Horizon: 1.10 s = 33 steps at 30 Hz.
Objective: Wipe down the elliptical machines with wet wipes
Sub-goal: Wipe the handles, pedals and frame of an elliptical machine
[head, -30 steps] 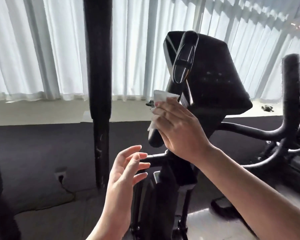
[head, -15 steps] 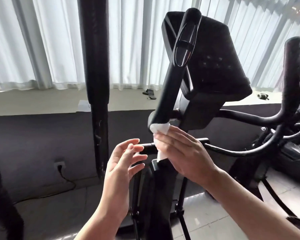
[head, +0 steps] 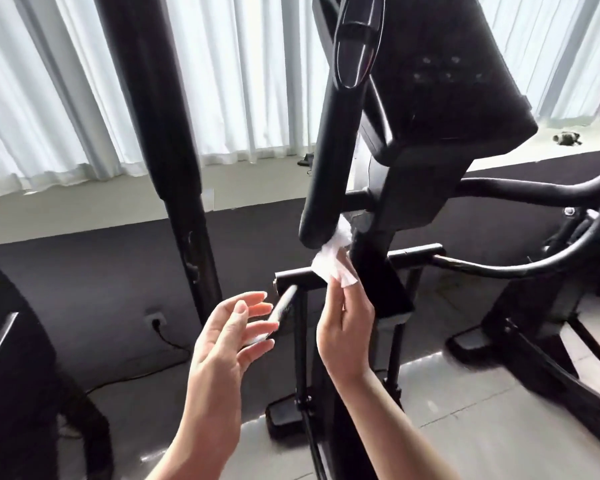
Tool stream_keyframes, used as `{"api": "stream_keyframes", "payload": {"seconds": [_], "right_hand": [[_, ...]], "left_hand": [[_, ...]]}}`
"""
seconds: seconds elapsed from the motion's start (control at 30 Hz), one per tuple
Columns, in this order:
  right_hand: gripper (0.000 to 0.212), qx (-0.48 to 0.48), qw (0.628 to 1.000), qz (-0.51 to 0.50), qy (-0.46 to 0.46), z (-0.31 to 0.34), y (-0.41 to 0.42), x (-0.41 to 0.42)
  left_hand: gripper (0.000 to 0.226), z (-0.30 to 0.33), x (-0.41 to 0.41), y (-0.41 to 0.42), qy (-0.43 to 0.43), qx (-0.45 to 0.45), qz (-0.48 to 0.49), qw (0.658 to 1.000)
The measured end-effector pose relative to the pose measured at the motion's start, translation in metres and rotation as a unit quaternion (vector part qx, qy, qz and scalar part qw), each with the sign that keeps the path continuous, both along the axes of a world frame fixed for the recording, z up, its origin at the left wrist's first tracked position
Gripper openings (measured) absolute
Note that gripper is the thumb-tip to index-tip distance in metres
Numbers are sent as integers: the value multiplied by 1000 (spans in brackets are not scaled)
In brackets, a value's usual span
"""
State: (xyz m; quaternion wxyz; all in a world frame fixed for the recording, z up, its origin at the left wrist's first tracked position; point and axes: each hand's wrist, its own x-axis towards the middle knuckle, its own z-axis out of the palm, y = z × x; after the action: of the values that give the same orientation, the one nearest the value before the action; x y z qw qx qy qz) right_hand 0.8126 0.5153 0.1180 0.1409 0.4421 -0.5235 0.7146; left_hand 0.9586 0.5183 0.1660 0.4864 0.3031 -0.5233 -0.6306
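A black elliptical machine [head: 440, 109] fills the middle, its console up top and a padded handle grip [head: 333, 161] slanting down in front. My right hand [head: 343, 323] pinches a crumpled white wet wipe [head: 333, 261] just under the lower end of that grip, beside the centre column. The wipe touches the grip's end and hangs over a short black crossbar [head: 298, 278]. My left hand [head: 229, 337] hovers lower left of the wipe, fingers spread and relaxed, holding nothing.
A tall black moving arm [head: 167, 133] stands left of the hands. A second machine's curved bars [head: 548, 258] reach in from the right. White curtains [head: 49, 98] and a window ledge run behind. A wall socket [head: 156, 320] with a cable sits low left.
My right hand slid the wipe down the handle grip from its middle to its lower end and turned palm-up. The camera moved closer and lower. My left hand stayed open.
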Motion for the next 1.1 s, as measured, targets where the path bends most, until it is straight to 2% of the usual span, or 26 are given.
{"api": "stream_keyframes", "payload": {"seconds": [0.07,0.13,0.2,0.27,0.33,0.43,0.5,0.57,0.6,0.67,0.73,0.77,0.83,0.9,1.03,1.1], "right_hand": [[41,34,999,6,4,-11,5,-3],[33,62,997,31,-15,-16,20,-3],[25,88,991,59,-78,-13,43,-2],[30,92,978,77,-172,-7,72,-2],[29,104,960,109,-236,0,104,-3],[29,177,949,101,-241,17,149,7],[22,208,943,64,-253,24,171,18],[9,227,939,23,-259,20,187,30],[16,238,936,-10,-259,13,194,37],[47,254,931,-127,-230,-1,207,55],[59,271,911,-246,-192,-16,216,79],[53,285,897,-292,-167,-24,218,89],[29,306,866,-375,-122,-39,228,113],[14,320,843,-418,-109,-49,237,132],[22,330,798,-468,-187,-58,264,179],[18,317,782,-472,-255,-58,280,202]], "left_hand": [[33,-6,-1,5,-17,-5,-11,1000],[32,-12,-3,10,-37,-14,-24,999],[31,-18,-7,12,-56,-29,-39,997],[26,-25,-12,12,-66,-34,-53,996],[22,-33,-19,10,-71,-15,-83,994],[23,-41,-34,16,-56,61,-177,981],[34,-41,-41,22,-46,106,-274,955],[36,-42,-44,30,-46,126,-393,909],[32,-42,-43,35,-49,123,-449,884],[28,-47,-38,45,-56,124,-524,841],[30,-58,-30,49,-70,118,-559,818],[32,-66,-27,51,-78,105,-575,808],[33,-78,-19,58,-102,102,-611,778],[35,-88,-14,63,-119,113,-628,760],[20,-109,0,94,-159,96,-692,698],[11,-116,8,116,-170,74,-719,670]]}}
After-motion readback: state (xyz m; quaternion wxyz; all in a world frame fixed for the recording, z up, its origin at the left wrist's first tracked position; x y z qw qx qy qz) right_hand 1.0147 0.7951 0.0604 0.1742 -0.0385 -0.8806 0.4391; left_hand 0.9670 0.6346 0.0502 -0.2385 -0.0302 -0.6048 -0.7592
